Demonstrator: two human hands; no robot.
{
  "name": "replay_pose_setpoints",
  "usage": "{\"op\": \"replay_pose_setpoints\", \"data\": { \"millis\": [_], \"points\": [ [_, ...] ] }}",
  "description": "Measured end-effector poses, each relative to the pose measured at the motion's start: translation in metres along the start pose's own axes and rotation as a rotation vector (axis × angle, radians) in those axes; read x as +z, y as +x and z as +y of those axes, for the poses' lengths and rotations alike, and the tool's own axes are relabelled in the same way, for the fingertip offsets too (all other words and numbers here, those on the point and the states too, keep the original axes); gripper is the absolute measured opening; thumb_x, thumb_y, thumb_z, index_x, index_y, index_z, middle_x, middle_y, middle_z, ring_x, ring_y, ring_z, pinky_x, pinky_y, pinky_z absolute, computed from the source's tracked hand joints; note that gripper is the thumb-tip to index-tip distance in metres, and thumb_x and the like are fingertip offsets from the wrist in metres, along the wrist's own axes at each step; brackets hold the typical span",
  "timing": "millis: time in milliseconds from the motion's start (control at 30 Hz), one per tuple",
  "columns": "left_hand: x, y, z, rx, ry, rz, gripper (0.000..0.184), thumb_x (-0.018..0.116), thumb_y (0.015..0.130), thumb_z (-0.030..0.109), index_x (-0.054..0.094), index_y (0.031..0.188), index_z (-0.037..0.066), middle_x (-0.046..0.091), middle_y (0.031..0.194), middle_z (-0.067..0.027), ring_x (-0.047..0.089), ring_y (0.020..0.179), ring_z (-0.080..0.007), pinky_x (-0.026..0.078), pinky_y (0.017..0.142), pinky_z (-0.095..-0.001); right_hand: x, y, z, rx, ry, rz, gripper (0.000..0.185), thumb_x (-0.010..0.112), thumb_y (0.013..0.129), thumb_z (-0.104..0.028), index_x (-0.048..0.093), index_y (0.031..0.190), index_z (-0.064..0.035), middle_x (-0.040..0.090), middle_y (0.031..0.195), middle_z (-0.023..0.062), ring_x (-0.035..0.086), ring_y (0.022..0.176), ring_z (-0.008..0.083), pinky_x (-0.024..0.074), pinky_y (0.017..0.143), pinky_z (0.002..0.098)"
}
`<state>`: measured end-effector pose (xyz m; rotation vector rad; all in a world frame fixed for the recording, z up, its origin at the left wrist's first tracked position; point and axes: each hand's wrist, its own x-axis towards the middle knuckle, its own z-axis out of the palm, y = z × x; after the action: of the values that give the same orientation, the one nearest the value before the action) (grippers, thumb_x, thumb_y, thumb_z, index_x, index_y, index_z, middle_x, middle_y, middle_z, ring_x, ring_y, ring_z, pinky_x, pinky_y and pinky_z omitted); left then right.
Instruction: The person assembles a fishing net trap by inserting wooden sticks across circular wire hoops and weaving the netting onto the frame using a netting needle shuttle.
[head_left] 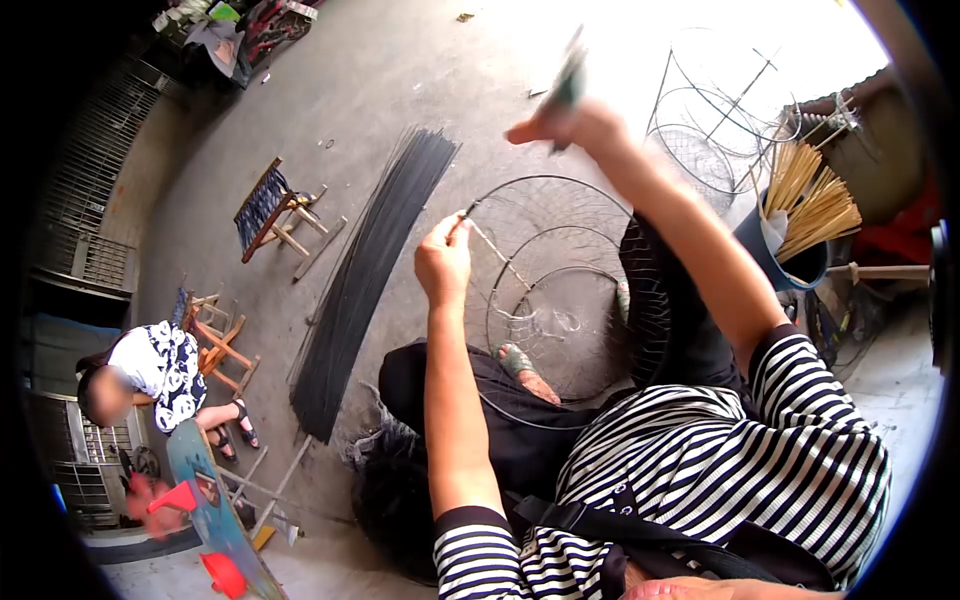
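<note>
A round net frame [548,177] lies across my lap, with several dark hoops and thin netting strung between them. At the rim's left side, my left hand [445,262] pinches the hoop, where one end of a thin stick [498,252] also meets the fingers. The stick slants down into the netting. My right hand [585,125] is raised beyond the frame, apart from it and smeared by motion. Its fingers close around a grey-green, pointed tool [569,80], too blurred to name. My sandaled foot [519,362] shows through the mesh.
A bundle of long black rods [372,280] lies left of me. A bucket [757,245] of thin wooden sticks [815,205] stands right, near more hoops [695,150]. Folding stools [268,212], a blue-green bench [205,490] and a seated person [165,375] are at left.
</note>
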<state>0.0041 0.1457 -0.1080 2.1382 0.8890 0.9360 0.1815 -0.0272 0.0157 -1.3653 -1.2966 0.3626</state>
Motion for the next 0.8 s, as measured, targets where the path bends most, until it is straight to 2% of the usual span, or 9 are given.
{"op": "replay_pose_setpoints", "data": {
  "millis": [67, 133, 233, 267, 367, 500, 567, 667, 800],
  "points": [
    [0.0, 0.001, -0.003, -0.094, -0.024, 0.049, 0.019, 0.069, 0.083, 0.019, 0.072, 0.097, 0.006, 0.071, 0.086, -0.0122, 0.069, 0.076, -0.0235, 0.05, 0.066, -0.0319, -0.035, -0.013, -0.075, -0.002, 0.57, 0.149, 0.035, 0.04, 0.101, -0.036, 0.055, 0.099, -0.0042, 0.057, 0.078, 0.0047, 0.056, 0.07, 0.0186, 0.0467, 0.075, 0.0325],
    [0.0, 0.002, 0.014, -0.113, 0.076, 0.011, 0.021, 0.069, 0.084, 0.011, 0.069, 0.101, -0.002, 0.072, 0.09, -0.012, 0.068, 0.078, -0.0123, 0.051, 0.07, -0.0251, -0.028, -0.075, -0.105, 0.054, 0.614, -0.152, 0.035, 0.042, 0.1, -0.038, 0.052, 0.087, -0.007, 0.046, 0.066, 0.0013, 0.049, 0.063, 0.0161, 0.043, 0.068, 0.0312],
    [0.003, 0.011, -0.01, -0.159, -0.087, -0.013, 0.02, 0.068, 0.084, 0.008, 0.069, 0.101, -0.002, 0.072, 0.091, -0.0103, 0.067, 0.08, -0.0112, 0.051, 0.071, -0.0231, 0.025, -0.177, -0.069, 0.332, 0.716, -0.7, 0.041, 0.055, 0.096, -0.036, 0.046, 0.068, -0.007, 0.036, 0.062, -0.0024, 0.037, 0.061, 0.0089, 0.0336, 0.057, 0.0282],
    [0.005, 0.008, -0.008, -0.141, -0.103, -0.025, 0.019, 0.068, 0.084, 0.007, 0.069, 0.101, -0.002, 0.072, 0.091, -0.0099, 0.067, 0.081, -0.0114, 0.051, 0.072, -0.0228, 0.019, -0.194, -0.071, 0.633, 0.786, -0.684, 0.045, 0.054, 0.096, -0.038, 0.042, 0.065, -0.0077, 0.036, 0.061, -0.0065, 0.033, 0.059, 0.0062, 0.0305, 0.055, 0.0267],
    [0.007, 0.004, 0.01, -0.077, -0.004, 0.001, 0.021, 0.07, 0.083, 0.009, 0.069, 0.102, -0.001, 0.072, 0.092, -0.01, 0.067, 0.08, -0.0118, 0.051, 0.072, -0.0232, 0.022, -0.178, -0.05, 0.756, 1.091, -0.73, 0.047, 0.05, 0.097, -0.044, 0.043, 0.063, -0.0122, 0.034, 0.06, -0.0083, 0.029, 0.054, 0.0049, 0.025, 0.049, 0.0228],
    [-0.006, 0.0, 0.006, -0.01, -0.001, -0.037, 0.016, 0.069, 0.082, 0.007, 0.069, 0.097, 0.0, 0.072, 0.085, -0.0103, 0.068, 0.073, -0.0127, 0.051, 0.066, -0.026, 0.047, -0.117, 0.013, 0.367, 0.219, -0.419, 0.036, 0.042, 0.101, -0.039, 0.05, 0.094, -0.0041, 0.047, 0.064, -0.0008, 0.047, 0.058, 0.0131, 0.0448, 0.057, 0.0309],
    [-0.003, -0.003, -0.002, 0.008, 0.047, -0.014, 0.01, 0.069, 0.081, 0.005, 0.067, 0.09, 0.0, 0.071, 0.079, -0.0093, 0.067, 0.069, -0.0126, 0.051, 0.063, -0.0272, 0.055, -0.082, 0.039, 0.455, -0.235, -0.48, 0.028, 0.042, 0.098, -0.028, 0.049, 0.085, -0.004, 0.062, 0.067, 0.0071, 0.062, 0.063, 0.0201, 0.0481, 0.06, 0.035],
    [-0.007, -0.005, 0.005, -0.047, 0.064, -0.029, 0.016, 0.071, 0.078, 0.004, 0.066, 0.093, -0.001, 0.07, 0.079, -0.0079, 0.066, 0.07, -0.0112, 0.05, 0.062, -0.0257, 0.073, -0.058, 0.059, 0.631, -0.237, -0.702, 0.028, 0.04, 0.096, -0.024, 0.05, 0.083, -0.001, 0.063, 0.061, 0.0056, 0.062, 0.052, 0.0207, 0.0503, 0.056, 0.0356],
    [-0.009, -0.002, -0.004, -0.187, -0.251, -0.143, 0.027, 0.067, 0.077, -0.003, 0.063, 0.103, -0.004, 0.069, 0.089, -0.0077, 0.065, 0.077, -0.0114, 0.05, 0.067, -0.0245, 0.103, -0.03, 0.076, 0.515, -0.158, -0.624, 0.024, 0.045, 0.095, -0.021, 0.051, 0.088, 0.0004, 0.062, 0.059, 0.0065, 0.063, 0.051, 0.0203, 0.0504, 0.05, 0.0363]
  ]
}}
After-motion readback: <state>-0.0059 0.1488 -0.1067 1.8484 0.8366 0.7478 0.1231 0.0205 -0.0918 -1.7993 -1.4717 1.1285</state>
